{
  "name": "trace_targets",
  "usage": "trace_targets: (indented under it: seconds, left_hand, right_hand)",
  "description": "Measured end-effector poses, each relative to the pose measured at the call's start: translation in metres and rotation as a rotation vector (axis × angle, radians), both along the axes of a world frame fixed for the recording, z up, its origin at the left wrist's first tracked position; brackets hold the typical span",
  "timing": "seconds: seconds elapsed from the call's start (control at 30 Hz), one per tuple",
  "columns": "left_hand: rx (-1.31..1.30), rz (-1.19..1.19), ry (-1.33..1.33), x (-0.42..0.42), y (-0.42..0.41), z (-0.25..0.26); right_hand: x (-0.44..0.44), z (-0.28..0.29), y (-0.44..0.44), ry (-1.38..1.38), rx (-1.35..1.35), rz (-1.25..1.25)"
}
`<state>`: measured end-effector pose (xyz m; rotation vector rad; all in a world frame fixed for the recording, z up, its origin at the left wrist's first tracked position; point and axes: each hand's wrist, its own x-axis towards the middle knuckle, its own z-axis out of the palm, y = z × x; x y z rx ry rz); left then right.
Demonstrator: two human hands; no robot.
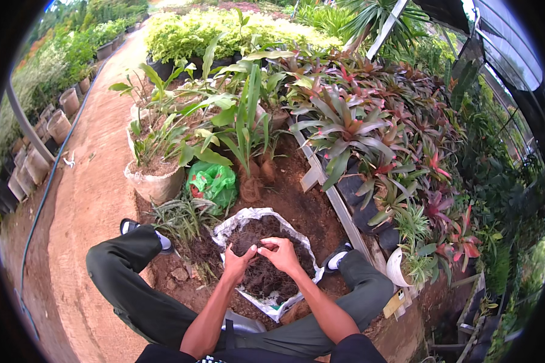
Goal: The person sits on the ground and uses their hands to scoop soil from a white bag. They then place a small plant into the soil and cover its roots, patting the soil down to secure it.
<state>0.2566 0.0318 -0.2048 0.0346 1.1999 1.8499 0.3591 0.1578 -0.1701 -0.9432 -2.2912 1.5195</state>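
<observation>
Over a white sack [301, 239] with its rim rolled down, filled with dark fibrous root matter [272, 277], my two hands meet. My left hand [239, 262] has its thumb raised against a dark, fibrous clump [243, 242] at the sack's far left. The fingers and thumb of my right hand [279, 254] come together beside the left thumb; whether anything small is pinched there cannot be told. Left of the sack lies a heap of striped-leaf plants [184, 220] with bare roots. Beyond it are a green plastic bag [213, 183] and an upright leafy plant with a fibrous root ball [250, 187].
Potted plants in a pale sack [156, 183] stand at the far left of the bag. A metal rail [345, 218] edges the bromeliads [349, 127] on the right. A white pot [397, 267] and a phone [394, 303] are near my right knee. A blue hose [50, 181] runs along the dirt path.
</observation>
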Motion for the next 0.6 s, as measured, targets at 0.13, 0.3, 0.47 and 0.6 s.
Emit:
trace_targets:
  seconds: [0.13, 0.3, 0.47, 0.6]
  left_hand:
    - [-0.033, 0.004, 0.065, -0.002, -0.001, 0.002]
    - [-0.016, 0.021, 0.057, 0.001, 0.002, 0.009]
    - [-0.045, -0.144, 0.303, 0.0, -0.001, 0.016]
    - [-0.044, -0.174, 0.365, 0.002, 0.0, 0.019]
  right_hand:
    - [-0.002, 0.007, -0.001, -0.044, 0.02, 0.011]
    - [0.006, 0.003, 0.019, 0.017, -0.137, 0.113]
    - [0.006, 0.008, 0.017, -0.096, -0.08, 0.058]
    - [0.01, -0.001, 0.02, -0.059, 0.007, 0.037]
